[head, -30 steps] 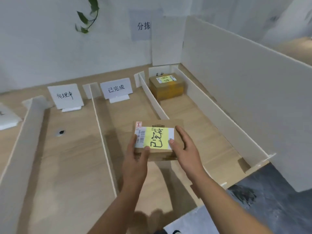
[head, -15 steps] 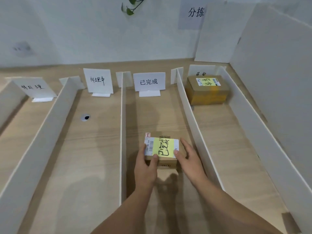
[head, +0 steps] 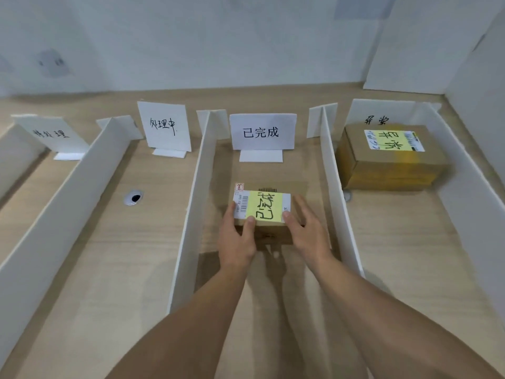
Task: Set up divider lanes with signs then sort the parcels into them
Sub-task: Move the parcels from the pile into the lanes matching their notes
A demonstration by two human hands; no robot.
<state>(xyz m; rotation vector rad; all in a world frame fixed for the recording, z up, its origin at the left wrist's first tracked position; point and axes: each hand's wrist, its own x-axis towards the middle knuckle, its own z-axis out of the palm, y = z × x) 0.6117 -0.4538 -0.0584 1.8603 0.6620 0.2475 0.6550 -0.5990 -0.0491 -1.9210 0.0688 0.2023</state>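
The left hand (head: 237,240) and right hand (head: 310,236) grip the small parcel (head: 269,207) by its sides, thumbs on its yellow-labelled top. It is in the lane before the 已完成 sign (head: 263,131); a larger parcel (head: 390,162) sits right of that sign.

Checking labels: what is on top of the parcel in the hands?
On the parcel lies a white barcode label with a yellow note over it. The left hand and right hand lay thumbs on its near edge; print under the note is hidden.
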